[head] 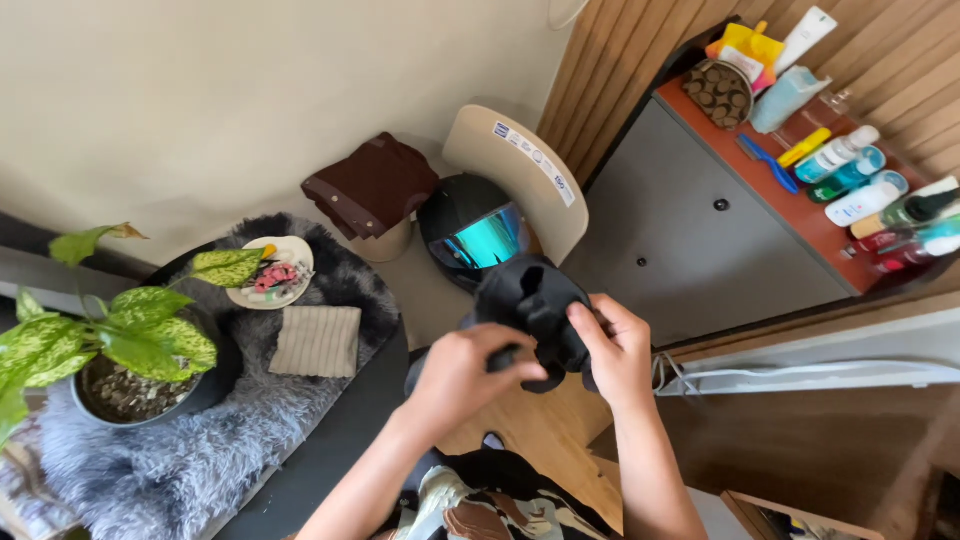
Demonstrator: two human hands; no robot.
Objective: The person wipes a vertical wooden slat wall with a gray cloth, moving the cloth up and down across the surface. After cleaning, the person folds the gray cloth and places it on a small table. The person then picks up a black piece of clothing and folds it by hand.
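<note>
Fur throw (150,450) covers round table (330,430) beside grey cabinet (680,240)

Home room, potted plant (120,350), toiletry bottles (850,175) on cabinet (690,240)

Potted plant (110,345), helmet (470,235), grey cabinet (690,245), bottles (870,195).

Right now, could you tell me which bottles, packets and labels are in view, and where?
Bottles: a row on the red-brown shelf, right; white, teal, green.
Tube: white, upper right.
Yellow packet: beside it.
Label: white strip on the beige chair back.
</note>
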